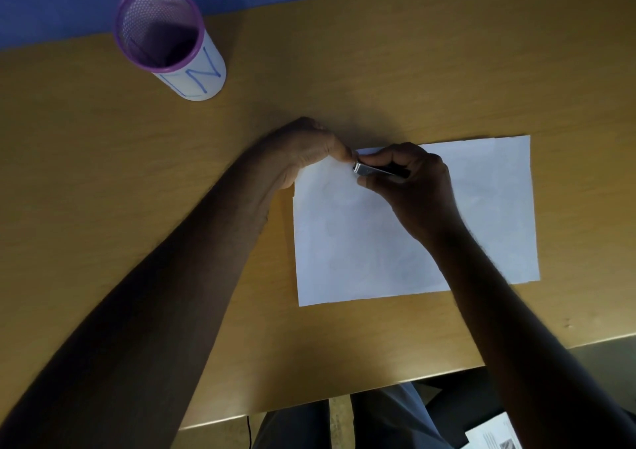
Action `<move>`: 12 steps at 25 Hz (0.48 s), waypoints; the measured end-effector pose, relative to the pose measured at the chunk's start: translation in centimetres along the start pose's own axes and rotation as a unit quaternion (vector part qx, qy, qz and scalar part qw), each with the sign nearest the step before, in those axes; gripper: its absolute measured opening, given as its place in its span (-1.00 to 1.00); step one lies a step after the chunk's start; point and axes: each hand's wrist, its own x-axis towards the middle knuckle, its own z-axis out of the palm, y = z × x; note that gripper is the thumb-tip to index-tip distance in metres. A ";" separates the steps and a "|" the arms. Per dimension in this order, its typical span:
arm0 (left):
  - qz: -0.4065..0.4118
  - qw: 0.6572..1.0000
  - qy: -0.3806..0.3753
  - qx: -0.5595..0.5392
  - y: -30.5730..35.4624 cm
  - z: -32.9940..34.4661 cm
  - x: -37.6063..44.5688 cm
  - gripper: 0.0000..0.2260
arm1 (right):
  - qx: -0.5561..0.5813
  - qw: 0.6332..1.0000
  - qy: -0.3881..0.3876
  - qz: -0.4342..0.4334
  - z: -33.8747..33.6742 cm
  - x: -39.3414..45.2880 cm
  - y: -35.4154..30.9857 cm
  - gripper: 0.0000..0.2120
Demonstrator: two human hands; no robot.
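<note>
L hand (306, 152) pinching top-left corner of paper stack (395, 249), flat on desk (137, 190). R hand (413, 180) wrapped round small stapler (373, 170), nose at that corner. Sheets roughly lined up; prob mid-staple imo, can't tell if staple's in. Pen cup (172, 39) far left.

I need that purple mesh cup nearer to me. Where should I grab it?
Wrap a hand round the purple mesh cup at its white-wrapped wall, coming from the near side: it stands upright, a plain cylinder with no handle, and that side faces you.
</note>
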 end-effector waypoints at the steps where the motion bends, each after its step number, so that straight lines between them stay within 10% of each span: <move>1: -0.003 1.000 0.002 0.002 0.0 0.0 0.1 -0.49 | 0.000 1.000 0.002 -0.004 0.0 -0.1 0.1 -0.74; 12: -0.001 1.000 0.017 0.023 -0.1 0.2 0.1 -0.52 | -0.066 0.992 -0.026 -0.101 0.2 -1.7 0.3 -0.79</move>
